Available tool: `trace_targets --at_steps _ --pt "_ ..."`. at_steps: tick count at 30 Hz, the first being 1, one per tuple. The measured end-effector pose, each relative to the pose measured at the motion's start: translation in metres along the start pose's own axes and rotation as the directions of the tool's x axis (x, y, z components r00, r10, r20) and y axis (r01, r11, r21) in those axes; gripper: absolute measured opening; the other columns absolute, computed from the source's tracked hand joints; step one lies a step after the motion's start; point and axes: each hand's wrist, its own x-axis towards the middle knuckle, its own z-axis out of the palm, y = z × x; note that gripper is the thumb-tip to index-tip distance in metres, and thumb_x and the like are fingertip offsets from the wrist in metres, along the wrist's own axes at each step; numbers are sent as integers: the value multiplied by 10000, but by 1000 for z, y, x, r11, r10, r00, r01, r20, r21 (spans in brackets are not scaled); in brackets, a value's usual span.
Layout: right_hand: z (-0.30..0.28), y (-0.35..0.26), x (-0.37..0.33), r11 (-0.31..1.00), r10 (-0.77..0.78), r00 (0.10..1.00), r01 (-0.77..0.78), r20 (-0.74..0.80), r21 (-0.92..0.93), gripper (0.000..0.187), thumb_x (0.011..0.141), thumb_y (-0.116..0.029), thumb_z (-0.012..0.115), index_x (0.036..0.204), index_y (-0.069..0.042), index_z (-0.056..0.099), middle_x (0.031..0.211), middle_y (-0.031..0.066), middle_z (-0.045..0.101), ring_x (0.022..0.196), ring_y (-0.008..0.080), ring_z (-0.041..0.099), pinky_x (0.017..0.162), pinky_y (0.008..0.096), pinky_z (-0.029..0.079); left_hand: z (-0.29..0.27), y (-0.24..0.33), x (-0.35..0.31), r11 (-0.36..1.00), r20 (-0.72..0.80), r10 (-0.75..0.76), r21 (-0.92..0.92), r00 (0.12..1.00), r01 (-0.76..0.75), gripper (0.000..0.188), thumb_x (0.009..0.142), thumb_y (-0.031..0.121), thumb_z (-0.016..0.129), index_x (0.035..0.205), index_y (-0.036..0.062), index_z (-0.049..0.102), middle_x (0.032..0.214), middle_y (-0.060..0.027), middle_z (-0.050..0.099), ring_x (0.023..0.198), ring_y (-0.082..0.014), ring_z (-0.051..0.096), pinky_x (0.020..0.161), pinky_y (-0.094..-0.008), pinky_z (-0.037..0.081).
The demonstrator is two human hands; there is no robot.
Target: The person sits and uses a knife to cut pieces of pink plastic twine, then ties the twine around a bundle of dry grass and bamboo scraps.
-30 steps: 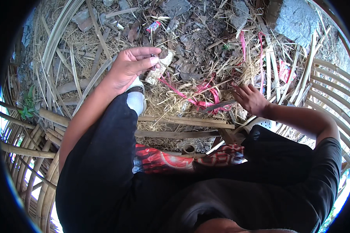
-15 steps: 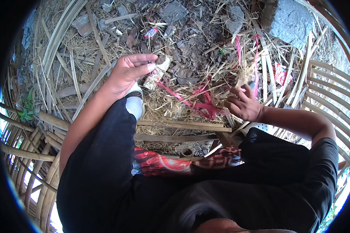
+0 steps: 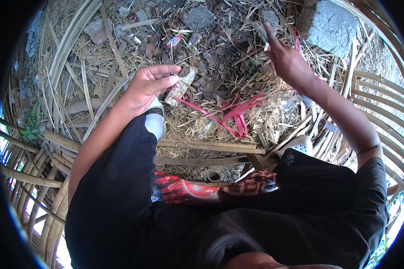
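Above my left shoe, my left hand (image 3: 153, 86) is closed in a pinch. A small dark thing (image 3: 173, 74) shows at its fingertips, too small to name. My right hand (image 3: 288, 60) reaches far out to the right, index finger stretched toward a grey stone (image 3: 269, 20). Its other fingers are mostly hidden beneath it, and no held thing shows. Pink plastic ribbon (image 3: 240, 117) lies tangled in the straw between the hands. One strand runs up toward the right hand, beside blurred straw (image 3: 280, 92).
A bamboo pole (image 3: 206, 145) crosses in front of my legs. Curved bamboo slats (image 3: 381, 101) stand at the right, more bamboo (image 3: 40, 181) at the left. A large grey block (image 3: 334, 29) sits at the far right. A light clog (image 3: 300, 145) shows beside my right knee.
My right hand has moved up and away from me, its index finger now stretched out. The pink ribbon has shifted and spread upward toward it. My left hand stays in place.
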Motion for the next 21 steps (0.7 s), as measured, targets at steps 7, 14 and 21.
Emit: trace_targets --at_steps 7,14,21 --pt "45 -5 55 967 -90 939 162 332 -197 500 998 -65 401 1479 18 289 733 141 587 509 157 539 360 282 443 1 2 4 1000 10 -13 27 1000 13 361 901 70 708 1243 -7 625 1079 -81 704 939 -143 695 875 -279 555" --pt "57 -51 3 934 -7 726 251 687 -255 447 1012 -93 408 1437 38 360 934 158 655 765 258 676 612 329 582 -2 -2 0 1000 1 8 -4 1000 -8 356 903 59 701 1244 -7 625 1078 -71 707 941 -135 695 867 -278 560" --pt "21 -77 -5 944 58 703 193 709 -269 506 980 -50 439 1465 49 335 883 151 683 776 262 711 555 366 579 2 -1 0 1000 -4 2 16 1000 -2 364 901 65 708 1245 -16 622 1083 -77 704 941 -146 697 872 -278 556"
